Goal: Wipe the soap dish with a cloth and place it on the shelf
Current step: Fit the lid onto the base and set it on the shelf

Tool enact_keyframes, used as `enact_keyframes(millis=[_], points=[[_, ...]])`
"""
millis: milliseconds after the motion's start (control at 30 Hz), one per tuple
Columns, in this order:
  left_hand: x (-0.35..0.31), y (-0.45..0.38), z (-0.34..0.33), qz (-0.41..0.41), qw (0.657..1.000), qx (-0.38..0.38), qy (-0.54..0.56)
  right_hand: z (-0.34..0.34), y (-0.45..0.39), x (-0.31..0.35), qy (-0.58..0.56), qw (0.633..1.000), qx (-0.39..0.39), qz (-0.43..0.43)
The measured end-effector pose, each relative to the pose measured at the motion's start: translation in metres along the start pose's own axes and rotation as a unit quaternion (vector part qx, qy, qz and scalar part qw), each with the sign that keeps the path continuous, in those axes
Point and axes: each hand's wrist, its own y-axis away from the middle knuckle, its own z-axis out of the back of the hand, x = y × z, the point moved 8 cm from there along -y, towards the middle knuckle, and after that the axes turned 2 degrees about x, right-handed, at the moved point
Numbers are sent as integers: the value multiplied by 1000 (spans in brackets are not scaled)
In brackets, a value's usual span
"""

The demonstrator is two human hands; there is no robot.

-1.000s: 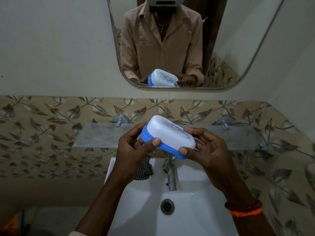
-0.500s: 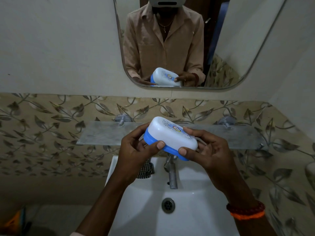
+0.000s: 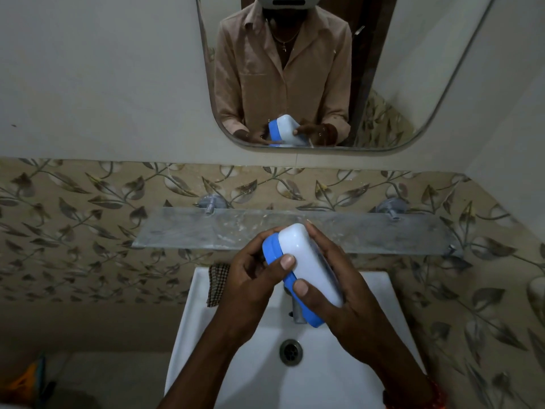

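The soap dish point(image 3: 309, 261) has a white lid and a blue base. I hold it over the sink, tilted on its side with the lid facing right. My left hand point(image 3: 250, 278) grips the blue base edge, thumb on the rim. My right hand point(image 3: 333, 293) wraps the white lid from the right, thumb on the blue edge. A checked cloth point(image 3: 217, 283) lies on the sink's back left corner, partly hidden by my left hand. The glass shelf point(image 3: 191, 234) runs along the wall just beyond the dish.
A white sink point(image 3: 354, 379) with a drain point(image 3: 291, 351) lies below my hands. The tap point(image 3: 296, 311) is mostly hidden under the dish. A mirror point(image 3: 413, 84) hangs above the shelf and reflects me. Two shelf brackets point(image 3: 211, 202) hold the glass.
I have turned the soap dish from lying nearly flat to standing on its side, lid facing right. Both hands dropped slightly lower over the sink.
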Motion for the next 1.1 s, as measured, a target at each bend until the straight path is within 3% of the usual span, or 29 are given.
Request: enact_keyframes(millis=[433, 700, 833, 967, 1100], points=[[-6, 5, 0, -10, 999, 22, -43, 3, 4, -5, 52, 999, -4, 9], [0, 2, 10, -13, 999, -33, -20, 5, -1, -8, 111, 993, 32, 6], [-10, -10, 21, -54, 997, -45, -33, 29, -18, -7, 22, 999, 4, 40], [-31, -31, 22, -120, 976, 17, -178, 49, -48, -14, 23, 997, -13, 73], [-44, -58, 23, -177, 898, 54, -399, 59, -77, -18, 94, 989, -5, 113]])
